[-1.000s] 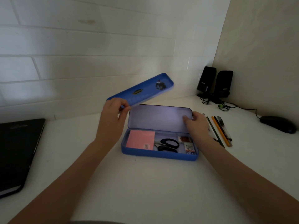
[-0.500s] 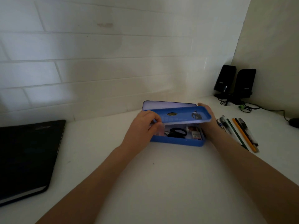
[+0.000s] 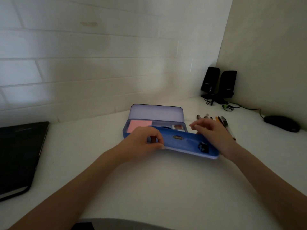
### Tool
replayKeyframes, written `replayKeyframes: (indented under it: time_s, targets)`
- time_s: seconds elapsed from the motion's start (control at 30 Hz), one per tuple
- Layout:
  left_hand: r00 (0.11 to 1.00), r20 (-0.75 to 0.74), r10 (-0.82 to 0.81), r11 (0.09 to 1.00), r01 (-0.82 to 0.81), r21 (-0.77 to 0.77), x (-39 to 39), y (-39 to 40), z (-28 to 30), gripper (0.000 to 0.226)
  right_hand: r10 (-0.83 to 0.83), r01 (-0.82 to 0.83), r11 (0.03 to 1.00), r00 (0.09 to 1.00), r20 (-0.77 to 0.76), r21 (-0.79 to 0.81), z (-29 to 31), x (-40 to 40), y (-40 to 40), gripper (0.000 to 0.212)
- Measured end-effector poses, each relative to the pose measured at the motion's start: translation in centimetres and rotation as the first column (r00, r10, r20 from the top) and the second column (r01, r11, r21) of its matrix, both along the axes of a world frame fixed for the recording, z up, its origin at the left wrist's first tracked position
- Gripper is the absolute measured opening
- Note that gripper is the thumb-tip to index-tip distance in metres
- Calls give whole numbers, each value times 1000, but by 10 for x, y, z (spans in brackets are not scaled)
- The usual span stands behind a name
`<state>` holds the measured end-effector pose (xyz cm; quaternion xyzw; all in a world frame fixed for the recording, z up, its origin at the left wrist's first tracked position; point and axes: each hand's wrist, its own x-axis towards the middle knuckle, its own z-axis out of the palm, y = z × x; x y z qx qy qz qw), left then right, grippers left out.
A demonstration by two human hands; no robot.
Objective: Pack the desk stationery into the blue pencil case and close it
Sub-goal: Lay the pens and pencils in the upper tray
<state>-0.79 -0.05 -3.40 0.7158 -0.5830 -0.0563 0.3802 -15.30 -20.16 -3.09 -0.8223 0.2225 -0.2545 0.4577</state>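
The blue pencil case [image 3: 125,132] stands open on the white desk, its lilac-lined lid [image 3: 156,112] upright at the back. Inside lie a pink sticky-note pad [image 3: 139,125] and a small eraser box [image 3: 178,127]; the rest is hidden. A separate blue inner tray [image 3: 186,141] lies tilted across the case's front edge, carrying a small black object. My left hand [image 3: 141,143] pinches the tray's left end. Above the tray's right end my right hand [image 3: 211,131] hovers with fingers spread, holding nothing. Several pens and pencils [image 3: 222,121] lie just right of the case, partly behind that hand.
A black closed laptop [image 3: 20,155] sits at the left desk edge. Two black speakers [image 3: 217,83] stand in the back right corner with cables and a green connector [image 3: 226,107]. A black mouse [image 3: 282,123] rests at the far right. White brick wall behind.
The tray came down from up in the air at the left to over the case, then toward me across its front edge. My right hand left the tray's right end and spread its fingers.
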Motion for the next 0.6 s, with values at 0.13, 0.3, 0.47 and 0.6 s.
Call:
replayKeyframes:
  time_s: [0.13, 0.3, 0.47, 0.6]
  targets:
    - [993, -109, -47, 993, 59, 105, -6, 6, 6, 7, 53, -92, 976, 979, -196, -197, -5, -14, 11, 8]
    - [980, -129, -154, 929, 188, 319, -15, 11, 12, 6, 110, -187, 938, 960, -259, -293, -8, -15, 20, 2]
    - [978, -194, -81, 960, 129, 248, -10, 8, 9, 6, 119, -197, 915, 966, -230, -353, -14, -12, 26, 14]
    - [994, -90, 57, 997, -52, 60, 4, 4, 1, 9, -61, 14, 910, 993, -99, -415, -14, -11, 8, 6]
